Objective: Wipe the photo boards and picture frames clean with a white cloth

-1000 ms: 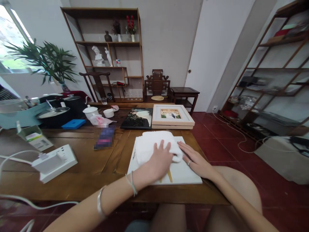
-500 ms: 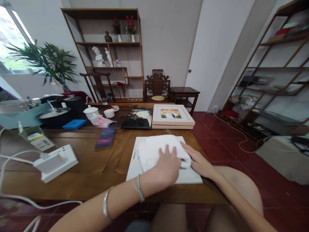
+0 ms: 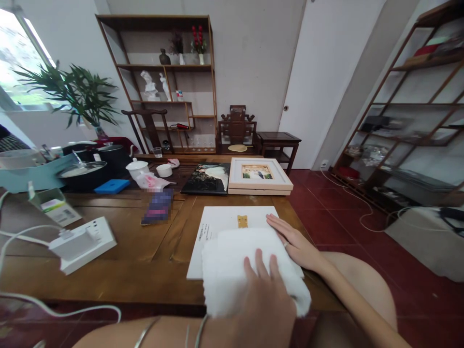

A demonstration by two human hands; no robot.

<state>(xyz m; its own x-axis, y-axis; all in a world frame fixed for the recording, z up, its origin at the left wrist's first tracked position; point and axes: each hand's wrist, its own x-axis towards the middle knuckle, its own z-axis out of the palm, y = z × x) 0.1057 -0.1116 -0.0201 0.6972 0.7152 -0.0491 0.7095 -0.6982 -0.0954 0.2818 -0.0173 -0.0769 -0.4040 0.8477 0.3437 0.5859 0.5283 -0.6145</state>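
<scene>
My left hand (image 3: 270, 290) bears down on a folded white towel (image 3: 224, 261), its fingers spread over the top and its thumb out of sight. The towel stays in that hand's hold and covers the near part of a flat white board (image 3: 215, 217), overhanging its near edge. A small gold metal hanger plate (image 3: 242, 221) shows on the board beyond the towel. Along the board's right edge lies my right hand (image 3: 295, 244), its fingers stretched out flat and its thumb side hidden. The board rests on the wooden table (image 3: 170, 285).
Behind the board lie a dark picture panel (image 3: 206, 178) and a pale photo frame (image 3: 261, 186). On the left are a white power strip (image 3: 85, 246) with cables, an opened small box (image 3: 56, 208), a blue box (image 3: 112, 186) and a dark pot (image 3: 83, 174).
My left hand has dragged the towel toward me, over the board's near edge, uncovering the gold hanger plate. The right hand remains by the board's right edge.
</scene>
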